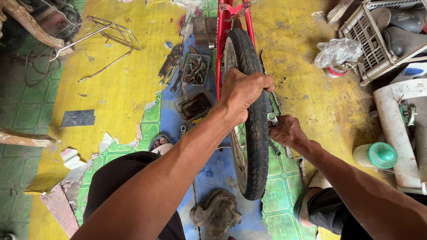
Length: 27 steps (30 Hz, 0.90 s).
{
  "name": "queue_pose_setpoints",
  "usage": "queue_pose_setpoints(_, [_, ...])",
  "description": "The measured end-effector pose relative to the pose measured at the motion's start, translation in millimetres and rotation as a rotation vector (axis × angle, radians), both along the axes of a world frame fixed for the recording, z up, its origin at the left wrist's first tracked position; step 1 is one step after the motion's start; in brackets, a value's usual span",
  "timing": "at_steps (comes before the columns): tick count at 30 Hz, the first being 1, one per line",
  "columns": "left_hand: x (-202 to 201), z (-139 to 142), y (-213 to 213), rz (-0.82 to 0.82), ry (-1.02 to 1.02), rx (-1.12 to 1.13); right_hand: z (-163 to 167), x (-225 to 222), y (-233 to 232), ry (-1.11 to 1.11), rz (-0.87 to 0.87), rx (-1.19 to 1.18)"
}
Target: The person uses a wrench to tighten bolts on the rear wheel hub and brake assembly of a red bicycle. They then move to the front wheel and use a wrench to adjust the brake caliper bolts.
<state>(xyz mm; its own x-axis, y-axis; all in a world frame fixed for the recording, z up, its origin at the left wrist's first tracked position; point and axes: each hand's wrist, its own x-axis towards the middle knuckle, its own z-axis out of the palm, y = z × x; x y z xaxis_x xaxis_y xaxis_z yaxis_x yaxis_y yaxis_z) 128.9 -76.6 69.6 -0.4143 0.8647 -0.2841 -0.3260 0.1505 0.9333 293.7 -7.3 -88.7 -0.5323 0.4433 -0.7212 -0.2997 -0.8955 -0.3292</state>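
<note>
While both hands [267, 111] grip, one tyre [253, 133], perhaps a wrench [272, 118]

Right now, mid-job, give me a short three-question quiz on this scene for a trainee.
1. True or false: the left hand grips the top of the tyre.
2. What does the right hand hold against the wheel's right side? A) wrench B) hammer C) rag
3. What lies on the floor just below the wheel, between the person's legs?

Key:
1. True; the fingers wrap over the tread.
2. A; a wrench with a ring end shows above the fist.
3. A crumpled rag.
</note>
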Motion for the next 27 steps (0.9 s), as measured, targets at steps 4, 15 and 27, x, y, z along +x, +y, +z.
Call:
queue_pose_setpoints(4, [1.3, -1.7, -0.2, -0.011, -0.034, 0.016, -9.1, -3.2, -1.4, 0.006, -0.065, 0.087])
queue_pose_setpoints(15, [3.6, -11.6, -1.1, -0.005, 0.105, 0.041, 6.1, -8.1, -12.8, -0.723, 0.378, 0.869])
queue_pose_setpoints(27, [-21.4, -6.4, 0.9, 0.144, 0.256, -0.009, -11.4, -11.6, -2.5, -0.199, -0.015, 0.336])
